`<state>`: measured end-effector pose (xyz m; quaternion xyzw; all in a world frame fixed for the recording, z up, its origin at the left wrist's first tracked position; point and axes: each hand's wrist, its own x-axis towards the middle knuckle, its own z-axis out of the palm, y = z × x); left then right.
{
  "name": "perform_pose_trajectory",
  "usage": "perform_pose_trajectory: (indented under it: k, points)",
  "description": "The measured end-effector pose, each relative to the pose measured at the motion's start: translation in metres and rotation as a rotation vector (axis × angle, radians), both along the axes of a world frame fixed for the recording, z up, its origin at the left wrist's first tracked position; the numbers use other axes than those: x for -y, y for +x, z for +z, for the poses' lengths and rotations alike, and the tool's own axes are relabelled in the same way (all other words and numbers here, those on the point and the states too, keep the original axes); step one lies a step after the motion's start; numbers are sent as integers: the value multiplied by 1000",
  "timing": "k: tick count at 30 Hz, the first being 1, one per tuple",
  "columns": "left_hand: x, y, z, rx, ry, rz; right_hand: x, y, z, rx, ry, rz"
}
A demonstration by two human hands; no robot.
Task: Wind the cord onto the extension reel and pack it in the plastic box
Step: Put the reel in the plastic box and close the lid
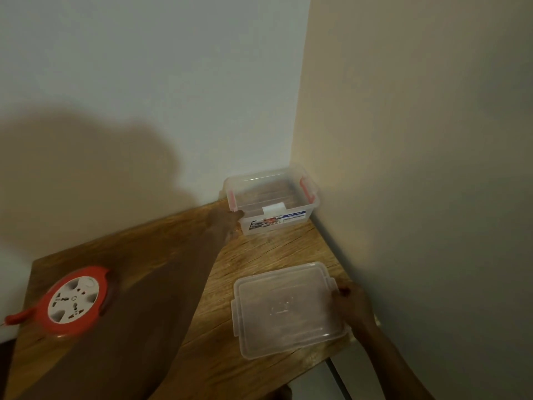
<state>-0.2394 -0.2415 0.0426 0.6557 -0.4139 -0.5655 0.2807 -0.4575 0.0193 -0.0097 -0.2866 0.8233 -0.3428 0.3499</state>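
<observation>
The orange extension reel (73,301) with a white socket face lies flat at the table's left side, its orange plug end (16,318) sticking out past the left edge. A clear plastic box (271,197) with red latches stands open in the far right corner. My left hand (227,222) reaches across the table and touches the box's near left corner; blur hides its fingers. The clear lid (284,308) lies flat near the front right, and my right hand (353,306) grips its right edge.
The wooden table (202,298) is set into a corner, with a white wall behind and a cream wall on the right. My left forearm crosses the table's middle. A narrow gap runs along the table's right edge.
</observation>
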Motion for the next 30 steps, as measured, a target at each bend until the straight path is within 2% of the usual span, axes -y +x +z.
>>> perform_pose_trajectory:
  k: [4,7,14,21,28,30]
  points:
    - [-1,10,2,-102,-11,28,3,5,14,186,-57,-45]
    - [-8,38,9,-145,-13,64,6,21,27,335,-118,11]
    - [-40,170,17,-146,-40,235,24,91,33,668,-91,119]
    - [-79,269,13,-41,-84,264,40,150,18,689,-47,212]
    - [-97,286,-4,42,-57,266,54,179,8,610,-41,132]
    - [-98,282,-9,-16,-53,273,56,183,6,571,-44,131]
